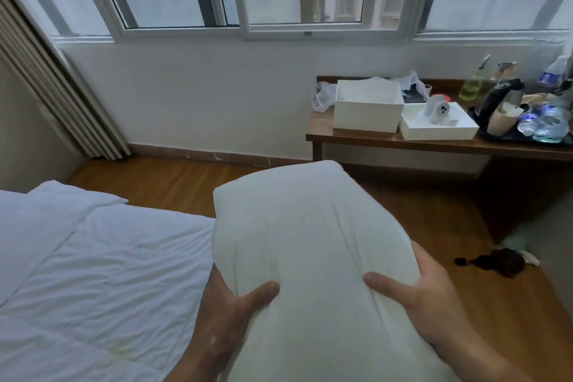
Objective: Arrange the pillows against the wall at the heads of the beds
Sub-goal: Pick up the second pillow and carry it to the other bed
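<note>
I hold a plump white pillow (307, 232) in front of me, above the wooden floor just right of the bed. My left hand (228, 310) grips its lower left side with the thumb pressed into the cover. On the lower right side, my right hand (424, 291) grips it the same way. A bed (93, 282) with a wrinkled white duvet fills the lower left. The bed's head is out of view.
A wooden desk (387, 140) stands at the right under the window, carrying two white boxes (366, 108), bottles and a kettle (499, 102). Dark objects (496, 262) lie on the floor at right. A curtain (59, 93) hangs at the left. Open wooden floor (173, 180) lies between bed and wall.
</note>
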Demonstrator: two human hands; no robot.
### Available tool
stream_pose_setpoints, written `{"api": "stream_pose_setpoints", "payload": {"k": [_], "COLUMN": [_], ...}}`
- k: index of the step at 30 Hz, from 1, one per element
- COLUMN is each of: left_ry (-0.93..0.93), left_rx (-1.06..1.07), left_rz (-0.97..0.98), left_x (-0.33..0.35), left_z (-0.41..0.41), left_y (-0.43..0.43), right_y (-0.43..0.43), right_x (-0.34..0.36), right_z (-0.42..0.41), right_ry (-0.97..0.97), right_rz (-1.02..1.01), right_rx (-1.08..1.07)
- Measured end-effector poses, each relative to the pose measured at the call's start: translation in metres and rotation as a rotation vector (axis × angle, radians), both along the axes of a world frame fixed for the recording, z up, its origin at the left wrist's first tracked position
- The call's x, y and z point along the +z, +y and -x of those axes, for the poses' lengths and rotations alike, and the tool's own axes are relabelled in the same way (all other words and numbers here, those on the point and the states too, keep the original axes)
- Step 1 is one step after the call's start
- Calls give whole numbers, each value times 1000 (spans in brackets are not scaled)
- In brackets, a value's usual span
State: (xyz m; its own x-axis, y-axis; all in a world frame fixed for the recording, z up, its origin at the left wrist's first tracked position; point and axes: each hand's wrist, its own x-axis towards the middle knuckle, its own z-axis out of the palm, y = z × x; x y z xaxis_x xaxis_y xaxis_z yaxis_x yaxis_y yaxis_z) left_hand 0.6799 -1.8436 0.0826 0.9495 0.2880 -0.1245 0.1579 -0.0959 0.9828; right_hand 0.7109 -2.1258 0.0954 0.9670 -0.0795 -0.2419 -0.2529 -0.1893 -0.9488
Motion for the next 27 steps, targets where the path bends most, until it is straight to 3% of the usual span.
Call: {"api": "stream_pose_setpoints", "payload": {"k": [11,19,27], "left_ry": [51,76,105], "left_rx": [207,338,424], "left_rz": [12,34,66], "left_x": [6,2,-5], "left_z": [-218,-332,-454], "left_y": [20,57,144], "right_y": [32,87,178], "right_x": [1,2,11], "right_z": [-282,-424,-559], "right_ry": [42,65,-69], "right_rz": [14,30,99], "right_rx": [226,324,383]}}
